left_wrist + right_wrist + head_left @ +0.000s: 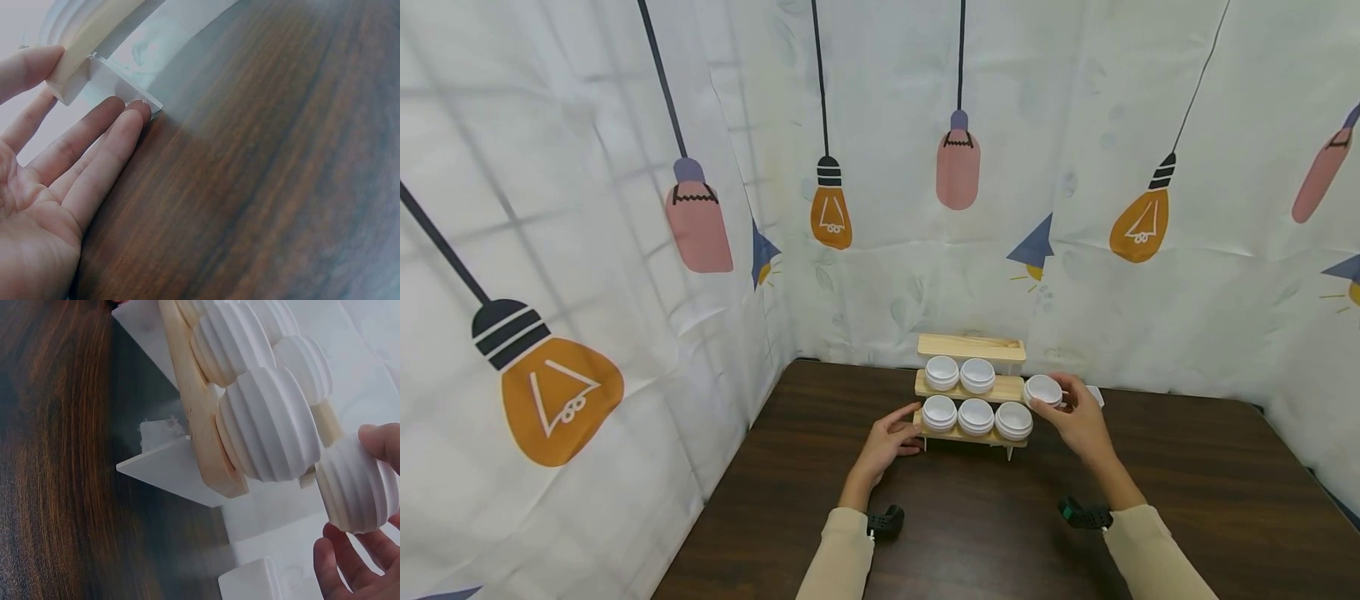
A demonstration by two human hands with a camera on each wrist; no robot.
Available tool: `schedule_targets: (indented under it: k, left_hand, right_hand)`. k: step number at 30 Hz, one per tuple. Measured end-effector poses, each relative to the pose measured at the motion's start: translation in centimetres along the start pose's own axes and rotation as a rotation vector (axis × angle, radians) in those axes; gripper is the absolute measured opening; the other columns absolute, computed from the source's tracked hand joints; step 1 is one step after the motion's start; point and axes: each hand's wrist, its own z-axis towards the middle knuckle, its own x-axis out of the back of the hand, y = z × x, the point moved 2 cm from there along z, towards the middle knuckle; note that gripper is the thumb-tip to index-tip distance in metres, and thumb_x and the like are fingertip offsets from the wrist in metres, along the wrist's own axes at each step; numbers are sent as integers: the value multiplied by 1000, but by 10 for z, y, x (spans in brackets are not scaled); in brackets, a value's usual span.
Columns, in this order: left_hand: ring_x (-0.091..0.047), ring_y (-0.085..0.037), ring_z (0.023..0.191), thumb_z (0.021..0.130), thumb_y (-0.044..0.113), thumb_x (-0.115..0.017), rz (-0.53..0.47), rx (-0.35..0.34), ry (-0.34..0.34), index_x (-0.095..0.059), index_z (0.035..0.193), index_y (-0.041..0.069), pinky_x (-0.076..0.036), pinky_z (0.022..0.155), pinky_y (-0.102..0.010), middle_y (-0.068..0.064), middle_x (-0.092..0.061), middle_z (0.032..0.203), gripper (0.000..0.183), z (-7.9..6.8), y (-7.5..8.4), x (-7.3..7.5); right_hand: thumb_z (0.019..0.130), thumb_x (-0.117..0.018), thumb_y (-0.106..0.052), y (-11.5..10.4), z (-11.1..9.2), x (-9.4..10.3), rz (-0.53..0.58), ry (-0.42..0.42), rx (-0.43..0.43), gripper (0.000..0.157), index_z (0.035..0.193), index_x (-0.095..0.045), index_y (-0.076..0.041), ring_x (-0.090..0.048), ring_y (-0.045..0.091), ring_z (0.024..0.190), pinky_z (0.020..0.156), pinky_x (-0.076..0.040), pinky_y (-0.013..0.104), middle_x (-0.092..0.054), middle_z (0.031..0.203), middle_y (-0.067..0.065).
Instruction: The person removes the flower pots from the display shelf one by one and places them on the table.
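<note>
Head view: the right hand [1081, 422] pinched a white cup [1042, 392] between thumb and fingers beside the right end of the middle tier of the wooden stand [1008, 389]; contact with the wood could not be told. The left hand [883, 446], fingers extended, touched the stand's left end. Two cups [977, 377] stood on the middle tier, three more cups [976, 417] on the near one, above the bench [970, 517]. Good handling seemed to want the held cup level, its neighbours unjostled, the left touch light.
</note>
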Motion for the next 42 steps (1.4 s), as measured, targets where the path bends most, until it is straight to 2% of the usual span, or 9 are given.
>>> schedule_targets:
  k: [10, 16, 25, 31, 36, 42]
  left_hand:
    - [-75, -25, 93, 99, 22, -68, -1, -1, -3, -57, 148, 20, -64, 84, -40, -8, -76, 111, 50, 0, 1, 0]
    - [-75, -21, 91, 99, 23, -69, -4, 11, -2, -58, 147, 23, -64, 83, -38, -6, -76, 110, 49, -1, 1, 0]
    - [-75, -24, 93, 100, 24, -67, 9, -15, -11, -56, 149, 18, -64, 84, -40, -9, -76, 112, 50, -3, 3, -1]
    - [-75, -28, 96, 100, 24, -68, 6, -10, -7, -56, 148, 19, -64, 85, -41, -9, -75, 112, 50, -3, 4, -1]
    - [-74, -29, 97, 100, 24, -68, 10, -8, -9, -56, 148, 19, -64, 86, -42, -10, -75, 112, 50, -3, 4, -1]
    - [-74, -32, 99, 101, 23, -67, 5, -8, -17, -55, 149, 17, -63, 87, -44, -11, -75, 114, 51, -3, 4, -1]
  right_hand:
    - [91, -80, -23, 9, -2, 8, -4, 33, -22, 56, 137, -56, -3, -54, -2, 95, 76, -48, 10, -58, 116, 3]
    - [90, -81, -21, 14, -3, 9, -6, 42, -29, 57, 137, -56, -1, -54, -5, 95, 76, -48, 9, -59, 121, 11]
    - [90, -81, -24, 26, -6, 9, -30, 25, -51, 60, 140, -55, -3, -54, -7, 98, 77, -47, 7, -57, 125, 8]
    - [90, -81, -26, 31, -7, 8, -56, 12, -75, 65, 143, -52, 0, -52, -2, 101, 76, -46, 5, -56, 134, 17]
    - [90, -82, -28, 36, -8, 9, -64, 4, -114, 69, 145, -51, -2, -50, -8, 97, 76, -46, 5, -55, 141, 19]
    - [90, -81, -27, 42, -6, 8, -55, 2, -141, 68, 145, -50, -1, -50, -9, 95, 75, -48, 9, -56, 137, 21]
